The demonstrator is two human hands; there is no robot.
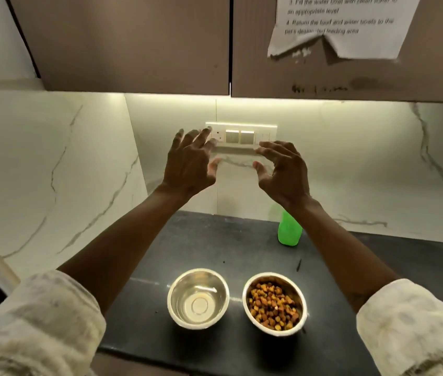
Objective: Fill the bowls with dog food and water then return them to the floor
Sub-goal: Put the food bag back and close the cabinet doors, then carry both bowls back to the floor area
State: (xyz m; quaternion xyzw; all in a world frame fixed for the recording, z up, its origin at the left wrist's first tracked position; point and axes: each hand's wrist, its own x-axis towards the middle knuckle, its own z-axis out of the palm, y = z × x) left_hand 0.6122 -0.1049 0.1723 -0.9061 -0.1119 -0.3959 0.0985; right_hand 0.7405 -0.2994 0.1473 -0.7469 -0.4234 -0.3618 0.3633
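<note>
You held both hands up in front of the switch panel [241,134], well above the dark tabletop [206,240]. Your left hand [190,162] had its grip spread, holding nothing; your right hand [282,172] was likewise spread and empty. Below, two steel bowls stood side by side on the tabletop: the water bowl [198,298] on the left, the dog food bowl [274,303] on the right. A green bottle [288,232] stood behind them
</note>
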